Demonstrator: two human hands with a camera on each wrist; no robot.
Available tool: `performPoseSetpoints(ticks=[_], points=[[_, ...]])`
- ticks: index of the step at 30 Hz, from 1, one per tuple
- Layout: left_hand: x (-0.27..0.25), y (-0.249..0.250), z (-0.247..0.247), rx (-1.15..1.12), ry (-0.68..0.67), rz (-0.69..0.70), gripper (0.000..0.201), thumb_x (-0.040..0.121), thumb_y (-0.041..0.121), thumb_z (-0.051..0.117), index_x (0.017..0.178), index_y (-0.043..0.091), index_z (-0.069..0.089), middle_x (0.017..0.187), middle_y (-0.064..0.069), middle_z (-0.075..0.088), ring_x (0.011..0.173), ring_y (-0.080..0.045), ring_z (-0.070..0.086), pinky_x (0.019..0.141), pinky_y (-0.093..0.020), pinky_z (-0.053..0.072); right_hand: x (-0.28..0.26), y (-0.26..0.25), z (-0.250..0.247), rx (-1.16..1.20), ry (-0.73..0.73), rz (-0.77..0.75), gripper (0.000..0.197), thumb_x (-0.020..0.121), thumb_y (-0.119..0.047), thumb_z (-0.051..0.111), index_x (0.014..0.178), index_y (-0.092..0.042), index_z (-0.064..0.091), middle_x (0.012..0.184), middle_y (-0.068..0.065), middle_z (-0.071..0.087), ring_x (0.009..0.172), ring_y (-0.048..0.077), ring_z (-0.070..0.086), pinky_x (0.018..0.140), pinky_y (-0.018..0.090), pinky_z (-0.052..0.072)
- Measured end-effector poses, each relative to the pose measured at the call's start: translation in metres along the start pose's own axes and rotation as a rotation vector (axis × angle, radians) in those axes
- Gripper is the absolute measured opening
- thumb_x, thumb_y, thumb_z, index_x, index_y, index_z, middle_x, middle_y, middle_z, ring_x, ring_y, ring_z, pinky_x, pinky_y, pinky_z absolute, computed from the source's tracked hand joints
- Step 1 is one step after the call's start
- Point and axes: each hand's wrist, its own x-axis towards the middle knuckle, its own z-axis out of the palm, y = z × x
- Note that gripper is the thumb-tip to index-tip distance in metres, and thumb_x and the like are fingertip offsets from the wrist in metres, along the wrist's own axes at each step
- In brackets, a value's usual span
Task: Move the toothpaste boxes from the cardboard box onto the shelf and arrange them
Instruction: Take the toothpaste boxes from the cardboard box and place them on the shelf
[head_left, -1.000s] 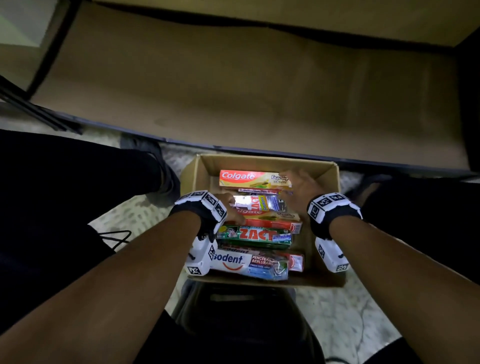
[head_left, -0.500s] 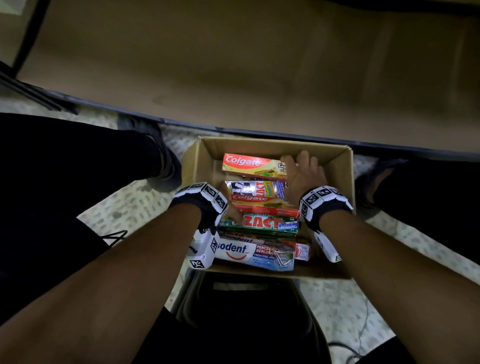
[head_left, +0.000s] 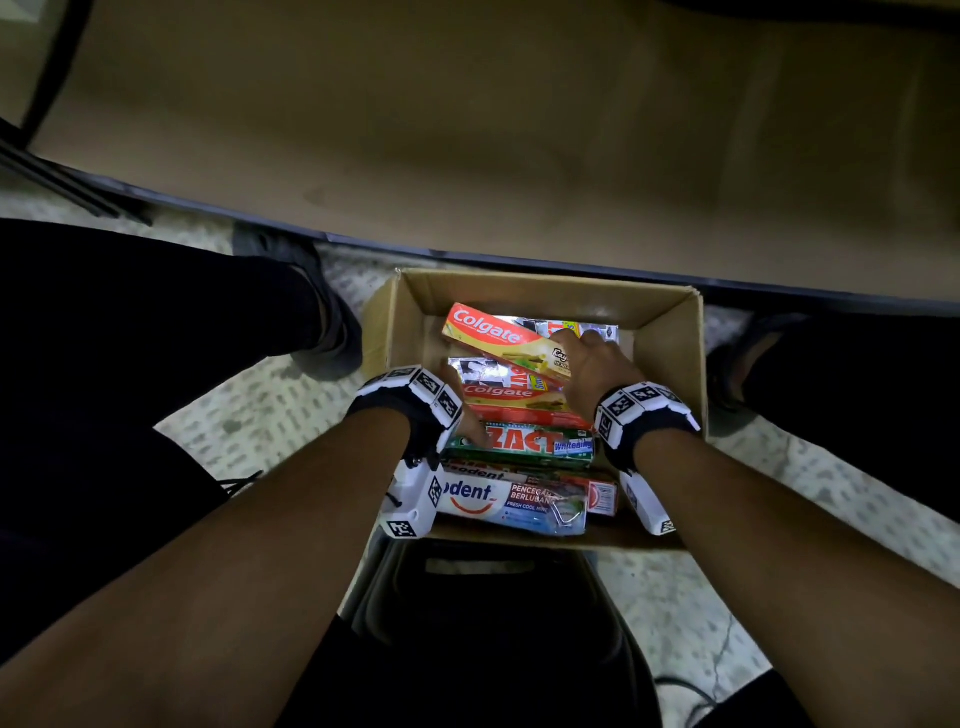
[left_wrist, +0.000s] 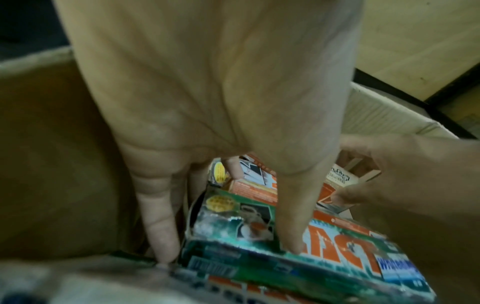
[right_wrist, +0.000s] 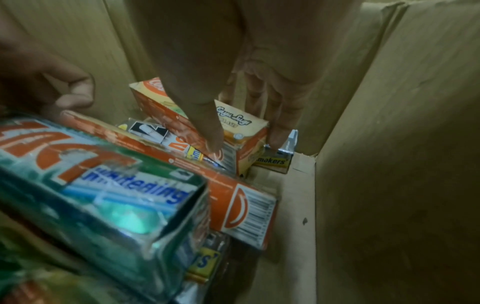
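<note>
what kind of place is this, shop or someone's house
Probably a shop or stockroom: a cardboard box on the floor packed with mixed-brand toothpaste boxes, in front of a low bare shelf.

You are looking down at a pale speckled floor (head_left: 249, 415), where an open brown cardboard box (head_left: 670, 364) is sitting just in front of the dark front edge of a low tan wooden shelf (head_left: 519, 130). Your dark shoes (head_left: 332, 332) are resting on the floor on either side of the box.
</note>
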Motion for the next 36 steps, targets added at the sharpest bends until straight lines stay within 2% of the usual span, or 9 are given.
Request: performPoseSetpoints(ticks=[3,6,12,14,21,24,28,33,36], points=[[0.003,0.002,0.001,0.089,-0.052,-0.024,0.057,0.062,0.052,0.083,0.097,0.014,0.059,0.091,-0.007,0.07,0.069,-0.022,0.066,0.078,-0.04,0.056,-0.003,0.001,0.002,0.033,0.024,0.01,0.069,0.087,-0.012,0.067,0.144,-0.029,0.032,0.132,0.01,0.045,0.123,0.034,0.045,0.096,0.046,0.049],[-0.023,0.012,-0.005,0.025,0.048,-0.025,0.051,0.078,0.036,0.079,0.117,0.013,0.057,0.114,-0.014,0.062,0.083,-0.02,0.06,0.08,-0.035,0.048,-0.007,0.002,-0.001,0.062,0.033,0.024,0.067,0.087,-0.022,0.071,0.142,-0.031,0.034,0.129,0.008,0.047,0.122,0.032,0.046,0.094,0.043,0.049],[-0.004,0.002,-0.009,0.036,-0.039,0.108,0.086,0.032,0.084,0.078,0.085,0.017,0.073,0.085,-0.006,0.074,0.079,-0.026,0.072,0.079,-0.039,0.053,-0.026,-0.002,-0.016,0.069,0.032,0.073,0.07,0.083,-0.043,0.073,0.144,-0.033,0.039,0.134,0.007,0.048,0.121,0.031,0.049,0.096,0.039,0.049],[-0.041,0.008,-0.02,-0.02,-0.041,0.184,0.074,0.042,0.081,0.078,0.091,0.027,0.075,0.088,0.002,0.075,0.082,-0.023,0.073,0.077,-0.036,0.057,-0.033,-0.004,-0.023,0.055,0.013,0.093,0.071,0.081,-0.049,0.072,0.144,-0.033,0.041,0.134,0.007,0.05,0.12,0.031,0.053,0.098,0.039,0.05],[-0.084,0.01,-0.031,-0.055,-0.016,0.244,0.083,0.045,0.081,0.076,0.083,0.008,0.071,0.071,-0.009,0.068,0.063,-0.023,0.064,0.069,-0.031,0.052,-0.069,-0.001,-0.042,0.104,-0.009,0.149,0.067,0.081,-0.03,0.068,0.146,-0.027,0.047,0.142,0.002,0.052,0.12,0.024,0.057,0.099,0.033,0.05],[-0.089,0.003,-0.035,-0.07,0.049,0.254,0.106,0.024,0.092,0.069,0.086,0.005,0.071,0.087,-0.021,0.067,0.07,-0.023,0.056,0.065,-0.029,0.042,-0.086,0.0,-0.047,0.142,-0.008,0.2,0.064,0.083,-0.033,0.068,0.144,-0.024,0.049,0.144,0.0,0.051,0.123,0.022,0.057,0.097,0.027,0.048],[-0.101,-0.004,-0.043,-0.132,0.093,0.21,0.076,0.039,0.077,0.08,0.078,0.014,0.063,0.073,-0.01,0.058,0.063,-0.022,0.051,0.06,-0.029,0.04,-0.105,-0.001,-0.052,0.232,0.015,0.273,0.067,0.079,-0.044,0.068,0.139,-0.017,0.053,0.138,0.003,0.056,0.117,0.022,0.06,0.098,0.031,0.05],[-0.099,-0.011,-0.05,-0.091,0.146,0.2,0.096,0.021,0.09,0.071,0.086,0.02,0.061,0.086,-0.004,0.059,0.074,-0.022,0.055,0.072,-0.031,0.046,-0.116,-0.004,-0.052,0.413,0.024,0.351,0.055,0.081,-0.031,0.072,0.13,-0.01,0.057,0.128,0.007,0.061,0.111,0.024,0.063,0.095,0.033,0.053],[-0.096,-0.014,-0.053,-0.043,0.182,0.118,0.079,0.04,0.084,0.074,0.08,0.016,0.06,0.085,-0.003,0.061,0.072,-0.022,0.053,0.067,-0.028,0.041,-0.117,-0.004,-0.052,0.46,0.008,0.372,0.045,0.078,-0.033,0.075,0.114,-0.01,0.062,0.111,0.007,0.066,0.095,0.024,0.066,0.088,0.034,0.056]])
